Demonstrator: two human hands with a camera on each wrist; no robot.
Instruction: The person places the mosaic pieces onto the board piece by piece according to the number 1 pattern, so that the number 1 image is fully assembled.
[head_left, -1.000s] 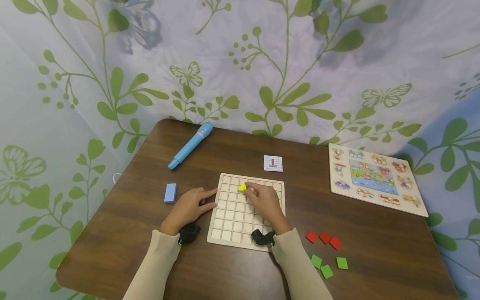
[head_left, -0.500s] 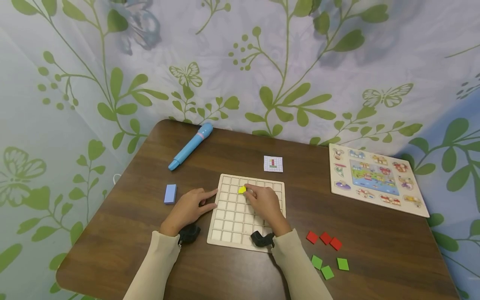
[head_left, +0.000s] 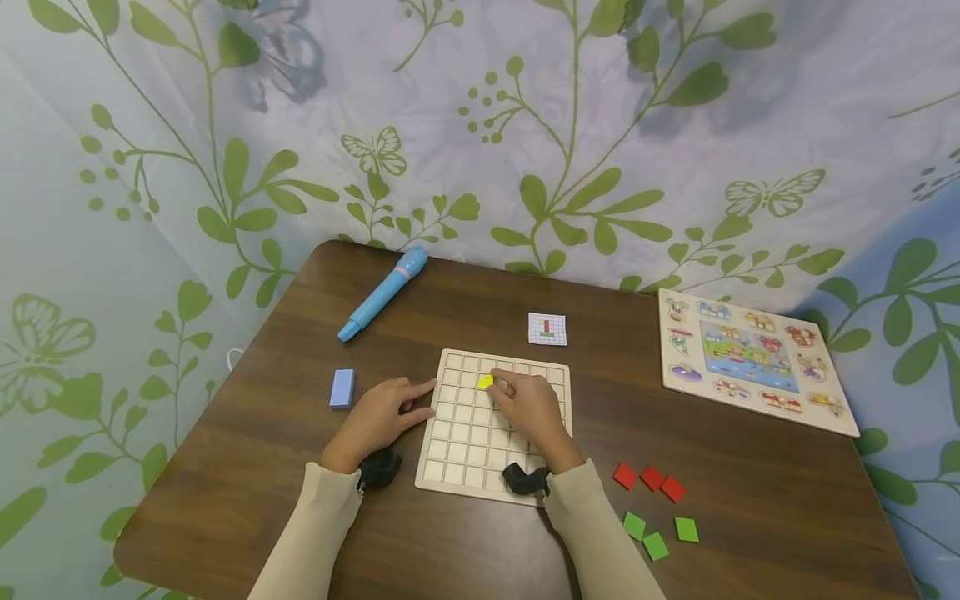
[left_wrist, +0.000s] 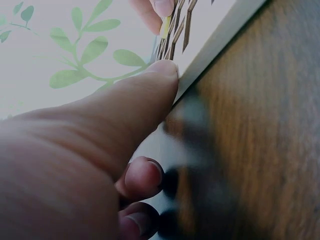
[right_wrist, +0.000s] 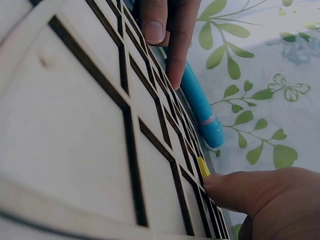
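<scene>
A pale wooden grid board (head_left: 456,454) lies on the table in the head view. A small yellow square tile (head_left: 486,382) sits at a cell in the board's upper part. My right hand (head_left: 531,407) holds this tile at its right side with thumb and index finger. In the right wrist view the thumb touches the edge of the yellow tile (right_wrist: 203,167), which stands slightly above the grid. My left hand (head_left: 381,414) rests at the board's left edge, thumb and index finger stretched out against it. Its thumb (left_wrist: 150,92) meets the board's side in the left wrist view.
Red tiles (head_left: 651,477) and green tiles (head_left: 656,547) lie right of the board. Behind it is a card with a grid pattern (head_left: 547,328). A blue block (head_left: 342,389) and a blue toy microphone (head_left: 384,293) are at left, a picture puzzle (head_left: 750,400) at far right.
The yellow tile has gone from tilted to lying flatter at its cell, and my right fingers have lowered slightly with it. My left hand stays at the board's edge.
</scene>
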